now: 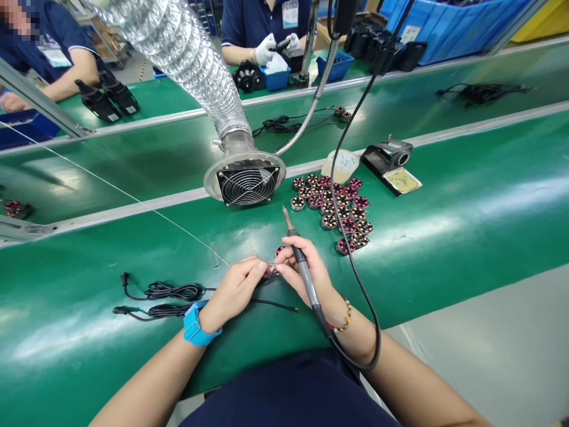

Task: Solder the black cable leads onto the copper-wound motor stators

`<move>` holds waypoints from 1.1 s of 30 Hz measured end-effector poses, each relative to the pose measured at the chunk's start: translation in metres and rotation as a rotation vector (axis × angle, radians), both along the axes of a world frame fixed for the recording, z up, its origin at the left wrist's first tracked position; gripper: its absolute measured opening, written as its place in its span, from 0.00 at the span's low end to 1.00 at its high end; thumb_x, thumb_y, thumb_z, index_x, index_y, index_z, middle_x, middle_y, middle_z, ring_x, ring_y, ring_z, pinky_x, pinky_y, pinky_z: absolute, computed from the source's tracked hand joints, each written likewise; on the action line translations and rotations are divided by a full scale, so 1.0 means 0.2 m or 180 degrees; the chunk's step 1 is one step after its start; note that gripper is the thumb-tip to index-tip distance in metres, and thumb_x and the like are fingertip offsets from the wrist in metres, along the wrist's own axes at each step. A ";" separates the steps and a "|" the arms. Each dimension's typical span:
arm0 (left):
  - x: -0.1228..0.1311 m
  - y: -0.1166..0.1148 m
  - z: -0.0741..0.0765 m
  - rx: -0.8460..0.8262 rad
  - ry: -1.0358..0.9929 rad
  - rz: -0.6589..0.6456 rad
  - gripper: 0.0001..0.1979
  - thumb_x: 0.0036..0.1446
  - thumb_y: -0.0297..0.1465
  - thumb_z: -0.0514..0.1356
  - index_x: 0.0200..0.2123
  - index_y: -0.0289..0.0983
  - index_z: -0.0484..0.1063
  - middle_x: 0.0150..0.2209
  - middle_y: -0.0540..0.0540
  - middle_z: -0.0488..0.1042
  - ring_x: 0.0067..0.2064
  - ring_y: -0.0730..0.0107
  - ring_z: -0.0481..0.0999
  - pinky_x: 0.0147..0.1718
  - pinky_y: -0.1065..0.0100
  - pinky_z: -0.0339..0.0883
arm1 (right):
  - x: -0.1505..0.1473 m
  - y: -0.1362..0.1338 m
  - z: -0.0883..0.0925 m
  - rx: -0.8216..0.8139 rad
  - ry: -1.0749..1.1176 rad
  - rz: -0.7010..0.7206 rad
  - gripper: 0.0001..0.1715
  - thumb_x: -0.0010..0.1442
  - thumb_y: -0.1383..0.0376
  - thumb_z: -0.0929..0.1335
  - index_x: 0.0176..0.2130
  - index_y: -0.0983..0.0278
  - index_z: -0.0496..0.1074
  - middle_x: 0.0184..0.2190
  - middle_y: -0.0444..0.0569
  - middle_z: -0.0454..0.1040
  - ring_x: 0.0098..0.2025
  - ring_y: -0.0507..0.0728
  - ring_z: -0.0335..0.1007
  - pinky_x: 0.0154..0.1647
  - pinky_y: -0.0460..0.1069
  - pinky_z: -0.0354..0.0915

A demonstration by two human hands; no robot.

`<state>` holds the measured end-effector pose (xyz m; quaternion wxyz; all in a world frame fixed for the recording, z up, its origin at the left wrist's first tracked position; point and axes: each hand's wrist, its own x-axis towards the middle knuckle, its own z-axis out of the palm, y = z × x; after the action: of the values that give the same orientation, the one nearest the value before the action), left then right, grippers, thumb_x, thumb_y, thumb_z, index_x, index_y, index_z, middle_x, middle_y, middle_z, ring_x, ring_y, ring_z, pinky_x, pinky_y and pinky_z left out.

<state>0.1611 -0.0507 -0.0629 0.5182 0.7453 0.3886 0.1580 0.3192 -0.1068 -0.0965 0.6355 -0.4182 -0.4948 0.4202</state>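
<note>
My right hand point(316, 268) is closed around a soldering iron point(307, 279), whose tip points up and away from me. Its thumb and forefinger also pinch near a short thin strand between the two hands. My left hand point(237, 289), with a blue wrist strap point(194, 325), is closed on a thin solder wire point(178, 225) that runs in from the upper left. A small round motor coil point(280, 251) sits just behind the fingertips, mostly hidden. Two bundled black cables point(171, 291) lie beside and under my left hand, one bare end showing to its right.
Many round copper coils point(329, 204) stand grouped at right, near an iron stand point(391, 160) with a yellow sponge. A fume extractor point(248, 185) hangs ahead. The iron's black cord point(362, 284) loops over my right forearm. Two co-workers point(267, 29) sit across the line.
</note>
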 end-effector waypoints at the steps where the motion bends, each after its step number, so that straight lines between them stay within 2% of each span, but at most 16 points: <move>1: 0.00 0.00 0.00 0.0009 -0.0007 -0.0051 0.21 0.65 0.40 0.46 0.27 0.35 0.69 0.28 0.47 0.69 0.33 0.69 0.67 0.36 0.68 0.60 | 0.00 0.00 0.00 0.0026 0.0001 0.0003 0.23 0.59 0.70 0.69 0.52 0.55 0.61 0.34 0.41 0.71 0.34 0.49 0.70 0.39 0.46 0.70; 4: 0.01 0.00 0.00 -0.0254 -0.0085 -0.0144 0.19 0.63 0.40 0.48 0.27 0.35 0.70 0.29 0.46 0.71 0.35 0.68 0.69 0.37 0.68 0.61 | 0.00 0.00 0.01 0.0074 -0.0096 -0.0005 0.22 0.60 0.70 0.68 0.51 0.55 0.61 0.33 0.41 0.70 0.32 0.48 0.70 0.35 0.45 0.71; 7: 0.02 0.00 0.01 -0.1198 -0.0280 -0.0017 0.17 0.59 0.42 0.52 0.29 0.35 0.69 0.27 0.47 0.72 0.28 0.71 0.69 0.29 0.69 0.62 | 0.00 -0.01 0.02 0.0092 -0.0402 -0.0097 0.20 0.60 0.71 0.66 0.50 0.56 0.61 0.31 0.41 0.70 0.30 0.49 0.69 0.33 0.45 0.70; 9: 0.03 0.00 0.02 -0.1685 -0.0384 0.0131 0.16 0.56 0.43 0.55 0.30 0.35 0.67 0.24 0.50 0.70 0.21 0.76 0.64 0.21 0.73 0.56 | -0.01 -0.01 0.02 0.0054 -0.0620 -0.0151 0.19 0.60 0.71 0.66 0.50 0.57 0.61 0.31 0.40 0.70 0.30 0.49 0.69 0.33 0.44 0.70; 10: 0.03 0.01 0.02 -0.1764 -0.0397 0.0182 0.15 0.54 0.43 0.57 0.30 0.36 0.66 0.23 0.52 0.68 0.19 0.79 0.60 0.19 0.74 0.51 | -0.01 -0.01 0.02 0.0016 -0.0712 -0.0155 0.20 0.60 0.71 0.66 0.50 0.57 0.61 0.30 0.40 0.71 0.29 0.49 0.69 0.33 0.44 0.70; 12: 0.04 0.03 0.02 -0.1595 -0.0316 0.0267 0.12 0.51 0.39 0.59 0.28 0.35 0.66 0.20 0.55 0.65 0.19 0.81 0.56 0.19 0.75 0.48 | 0.00 -0.02 0.03 -0.0102 -0.0898 -0.0166 0.20 0.59 0.72 0.65 0.50 0.58 0.61 0.30 0.41 0.72 0.31 0.49 0.71 0.35 0.45 0.70; 15: 0.07 0.07 -0.01 -0.1143 -0.0120 0.0423 0.08 0.47 0.35 0.57 0.24 0.35 0.66 0.19 0.55 0.62 0.22 0.79 0.57 0.23 0.74 0.52 | 0.03 -0.03 0.05 -0.0376 -0.1210 -0.0364 0.19 0.62 0.70 0.63 0.52 0.59 0.62 0.35 0.44 0.75 0.37 0.51 0.74 0.42 0.48 0.71; 18: 0.09 0.10 -0.05 -0.1030 -0.0037 0.0575 0.07 0.45 0.33 0.56 0.22 0.35 0.66 0.19 0.55 0.62 0.23 0.78 0.59 0.25 0.74 0.53 | 0.07 -0.07 0.08 -0.0572 -0.1521 -0.0467 0.19 0.65 0.66 0.62 0.56 0.60 0.62 0.34 0.46 0.77 0.35 0.52 0.76 0.40 0.49 0.72; 20: 0.09 0.11 -0.07 -0.1041 0.0014 0.0621 0.07 0.45 0.34 0.55 0.22 0.35 0.66 0.19 0.55 0.61 0.23 0.77 0.58 0.24 0.73 0.53 | 0.09 -0.10 0.08 -0.0408 -0.1740 -0.0579 0.18 0.65 0.64 0.63 0.55 0.60 0.65 0.33 0.46 0.77 0.32 0.53 0.76 0.37 0.49 0.72; 25: 0.08 0.11 -0.07 -0.1030 0.0266 0.0646 0.09 0.47 0.35 0.55 0.24 0.36 0.67 0.18 0.55 0.63 0.22 0.77 0.58 0.22 0.73 0.50 | 0.10 -0.16 0.04 0.0289 -0.1924 -0.1263 0.11 0.62 0.66 0.66 0.45 0.59 0.71 0.33 0.46 0.77 0.31 0.54 0.74 0.33 0.48 0.71; 29: 0.08 0.11 -0.07 -0.0997 0.0407 0.0609 0.09 0.49 0.35 0.55 0.24 0.35 0.69 0.19 0.54 0.65 0.21 0.78 0.58 0.22 0.73 0.50 | 0.12 -0.17 0.02 0.0500 -0.2090 -0.1288 0.07 0.60 0.67 0.66 0.41 0.61 0.71 0.32 0.45 0.78 0.31 0.52 0.75 0.33 0.46 0.71; 33: 0.09 0.12 -0.07 -0.1012 0.0492 0.0613 0.09 0.49 0.34 0.56 0.26 0.35 0.71 0.18 0.54 0.65 0.20 0.78 0.57 0.21 0.73 0.49 | 0.13 -0.16 0.02 0.0490 -0.2114 -0.1276 0.06 0.59 0.68 0.65 0.38 0.61 0.71 0.29 0.44 0.77 0.28 0.51 0.75 0.31 0.45 0.71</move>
<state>0.1789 -0.0268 -0.0761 0.5805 0.6234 0.5168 0.0858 0.3453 -0.1384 -0.0916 0.5398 -0.5707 -0.6120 0.0912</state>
